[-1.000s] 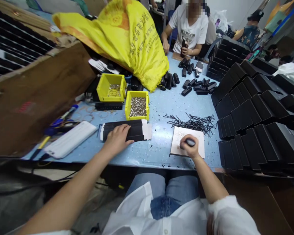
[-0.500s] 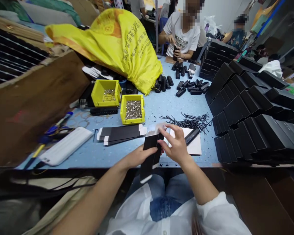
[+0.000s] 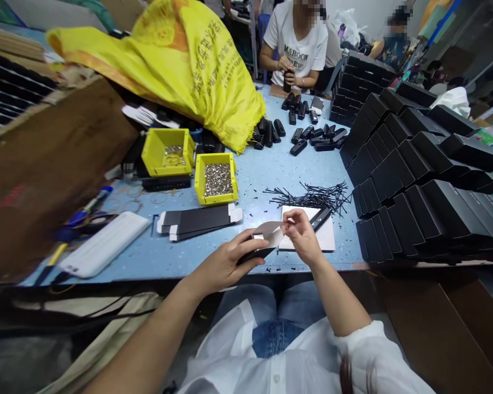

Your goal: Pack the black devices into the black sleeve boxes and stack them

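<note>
Over the table's front edge, my left hand [image 3: 225,262] is wrapped round a small black cardboard box [image 3: 258,253]. One end of the box is open and points to the right, its pale inner flap [image 3: 274,232] showing. My right hand [image 3: 302,235] pinches the edge of that flap with thumb and forefinger. Under and behind the right hand lies a white pad [image 3: 326,241] with a slim black device [image 3: 320,219] on it. To the left, flattened black cartons [image 3: 201,222] overlap on the blue table [image 3: 254,175].
Yellow bins [image 3: 216,201] hold small metal parts. A heap of black ties [image 3: 312,197] lies beyond the pad. Stacked black boxes [image 3: 398,213] line the right side. A yellow sack [image 3: 213,76], a white power bank-like block [image 3: 107,243] and a co-worker [image 3: 298,49] are farther around.
The box has tilted from hanging down to lying nearly level, with its open end toward my right hand. My right fingers have moved from its side onto the flap.
</note>
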The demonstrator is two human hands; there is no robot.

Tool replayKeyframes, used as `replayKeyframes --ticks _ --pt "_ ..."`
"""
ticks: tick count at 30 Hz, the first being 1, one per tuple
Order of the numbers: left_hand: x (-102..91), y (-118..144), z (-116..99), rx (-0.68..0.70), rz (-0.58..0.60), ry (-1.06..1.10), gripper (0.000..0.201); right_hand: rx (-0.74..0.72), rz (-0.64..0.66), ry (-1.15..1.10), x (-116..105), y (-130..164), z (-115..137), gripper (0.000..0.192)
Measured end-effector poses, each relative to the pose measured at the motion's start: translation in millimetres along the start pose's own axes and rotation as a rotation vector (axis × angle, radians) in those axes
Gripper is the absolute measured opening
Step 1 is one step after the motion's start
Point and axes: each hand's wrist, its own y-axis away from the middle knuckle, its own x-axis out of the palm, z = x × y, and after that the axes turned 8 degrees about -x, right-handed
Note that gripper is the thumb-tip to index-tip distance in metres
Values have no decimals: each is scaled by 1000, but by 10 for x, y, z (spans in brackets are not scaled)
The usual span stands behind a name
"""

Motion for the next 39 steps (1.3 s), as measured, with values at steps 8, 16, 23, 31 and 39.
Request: replayKeyframes --ticks 8,16,23,31,39 --pt "176 -198 -163 -159 39 50 67 135 74 -103 146 -36 -95 48" --pt "319 -287 -170 -361 -139 186 103 -39 79 103 226 56 63 33" --pt "414 -277 109 -474 -137 335 99 -211 401 706 -363 105 -32 48" --pt "230 -352 520 -729 -482 1587 36 -30 226 786 -1099 -76 47 37" --pt "535 -390 348 -785 -501 1758 29 -269 -326 89 100 -167 -16 51"
